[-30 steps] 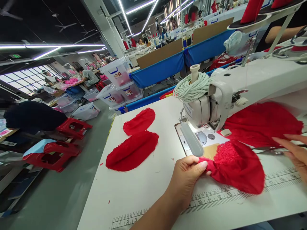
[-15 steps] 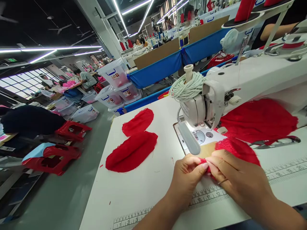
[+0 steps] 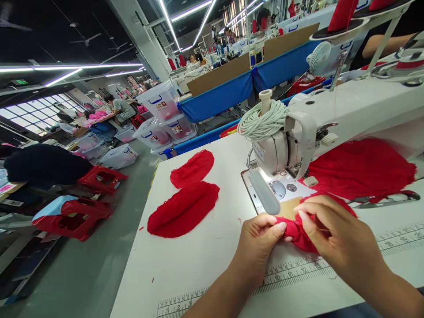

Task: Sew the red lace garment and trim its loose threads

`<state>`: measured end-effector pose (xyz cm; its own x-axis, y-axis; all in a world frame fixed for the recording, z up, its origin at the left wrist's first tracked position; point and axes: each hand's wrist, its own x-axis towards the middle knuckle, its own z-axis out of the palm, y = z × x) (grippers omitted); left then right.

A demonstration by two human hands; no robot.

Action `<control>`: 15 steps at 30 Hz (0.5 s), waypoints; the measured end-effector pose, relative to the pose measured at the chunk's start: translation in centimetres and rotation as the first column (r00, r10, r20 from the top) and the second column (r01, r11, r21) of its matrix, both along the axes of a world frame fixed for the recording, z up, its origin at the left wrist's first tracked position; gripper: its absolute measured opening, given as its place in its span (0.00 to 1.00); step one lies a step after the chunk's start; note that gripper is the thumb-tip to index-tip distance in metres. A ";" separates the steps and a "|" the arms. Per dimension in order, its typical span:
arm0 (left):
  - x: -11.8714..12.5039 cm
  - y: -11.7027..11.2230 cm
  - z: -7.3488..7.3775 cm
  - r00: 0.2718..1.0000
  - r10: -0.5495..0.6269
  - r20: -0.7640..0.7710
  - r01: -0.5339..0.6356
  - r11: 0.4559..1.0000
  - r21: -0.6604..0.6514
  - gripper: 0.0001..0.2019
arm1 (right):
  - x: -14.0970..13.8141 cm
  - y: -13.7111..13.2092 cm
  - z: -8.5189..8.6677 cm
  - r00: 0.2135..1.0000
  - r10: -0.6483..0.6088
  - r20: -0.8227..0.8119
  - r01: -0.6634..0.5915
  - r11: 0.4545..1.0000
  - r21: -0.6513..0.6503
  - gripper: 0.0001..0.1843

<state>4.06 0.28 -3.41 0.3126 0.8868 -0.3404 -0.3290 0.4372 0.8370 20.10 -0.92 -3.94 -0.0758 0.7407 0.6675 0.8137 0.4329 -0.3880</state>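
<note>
A piece of red fabric [image 3: 300, 236] is stretched between my two hands, just in front of the sewing machine [image 3: 281, 150]. My left hand [image 3: 260, 243] pinches its left end between thumb and fingers. Further right, my right hand [image 3: 334, 229] grips the same fabric with thumb and forefinger; part of the cloth is hidden behind that hand. The needle area and metal plate [image 3: 277, 189] lie just beyond my fingers, lit by the machine lamp. A larger red cloth [image 3: 361, 168] rests under the machine arm, with scissors [image 3: 384, 201] at its near edge.
Two red fabric pieces [image 3: 183, 210] lie on the left of the white table [image 3: 198, 260]. A printed ruler [image 3: 278, 278] runs along the near edge. Plastic bins [image 3: 160, 104] and red stools [image 3: 74, 218] stand beyond the table. Other people sit at machines farther back.
My right hand has shifted right, away from my left hand, so more red fabric shows between them. My left hand keeps its pinch.
</note>
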 end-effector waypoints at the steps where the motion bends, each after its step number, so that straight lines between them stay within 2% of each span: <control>1: 0.0 0.0 0.0 1.000 0.006 0.002 -0.006 1.000 -0.019 0.12 | 0.1 0.0 0.0 0.999 0.026 -0.045 -0.027 0.999 -0.024 0.10; 4: 0.0 0.0 -0.1 1.000 0.012 -0.005 -0.013 1.000 -0.026 0.11 | 0.1 -0.4 -0.7 0.990 0.117 -0.076 -0.124 0.988 -0.090 0.10; 8: 0.0 0.0 -0.2 0.999 0.031 -0.041 -0.029 0.998 0.058 0.08 | -0.1 -0.6 -1.4 0.996 0.077 0.038 -0.074 0.994 -0.076 0.11; 10: 0.0 0.0 -0.2 0.998 0.034 -0.050 -0.030 0.996 0.081 0.08 | 0.0 -0.6 -1.0 0.998 0.056 0.009 -0.055 0.994 -0.096 0.11; 12: 0.0 0.0 -0.1 0.999 0.025 -0.030 -0.023 0.999 0.041 0.08 | 0.0 -0.7 -0.3 0.996 -0.022 -0.091 0.005 0.982 -0.188 0.11; 15: -0.1 0.2 -0.1 1.000 0.014 0.011 -0.014 0.999 -0.042 0.11 | 0.1 -1.6 0.5 0.969 -0.163 -0.185 0.078 0.916 -0.394 0.18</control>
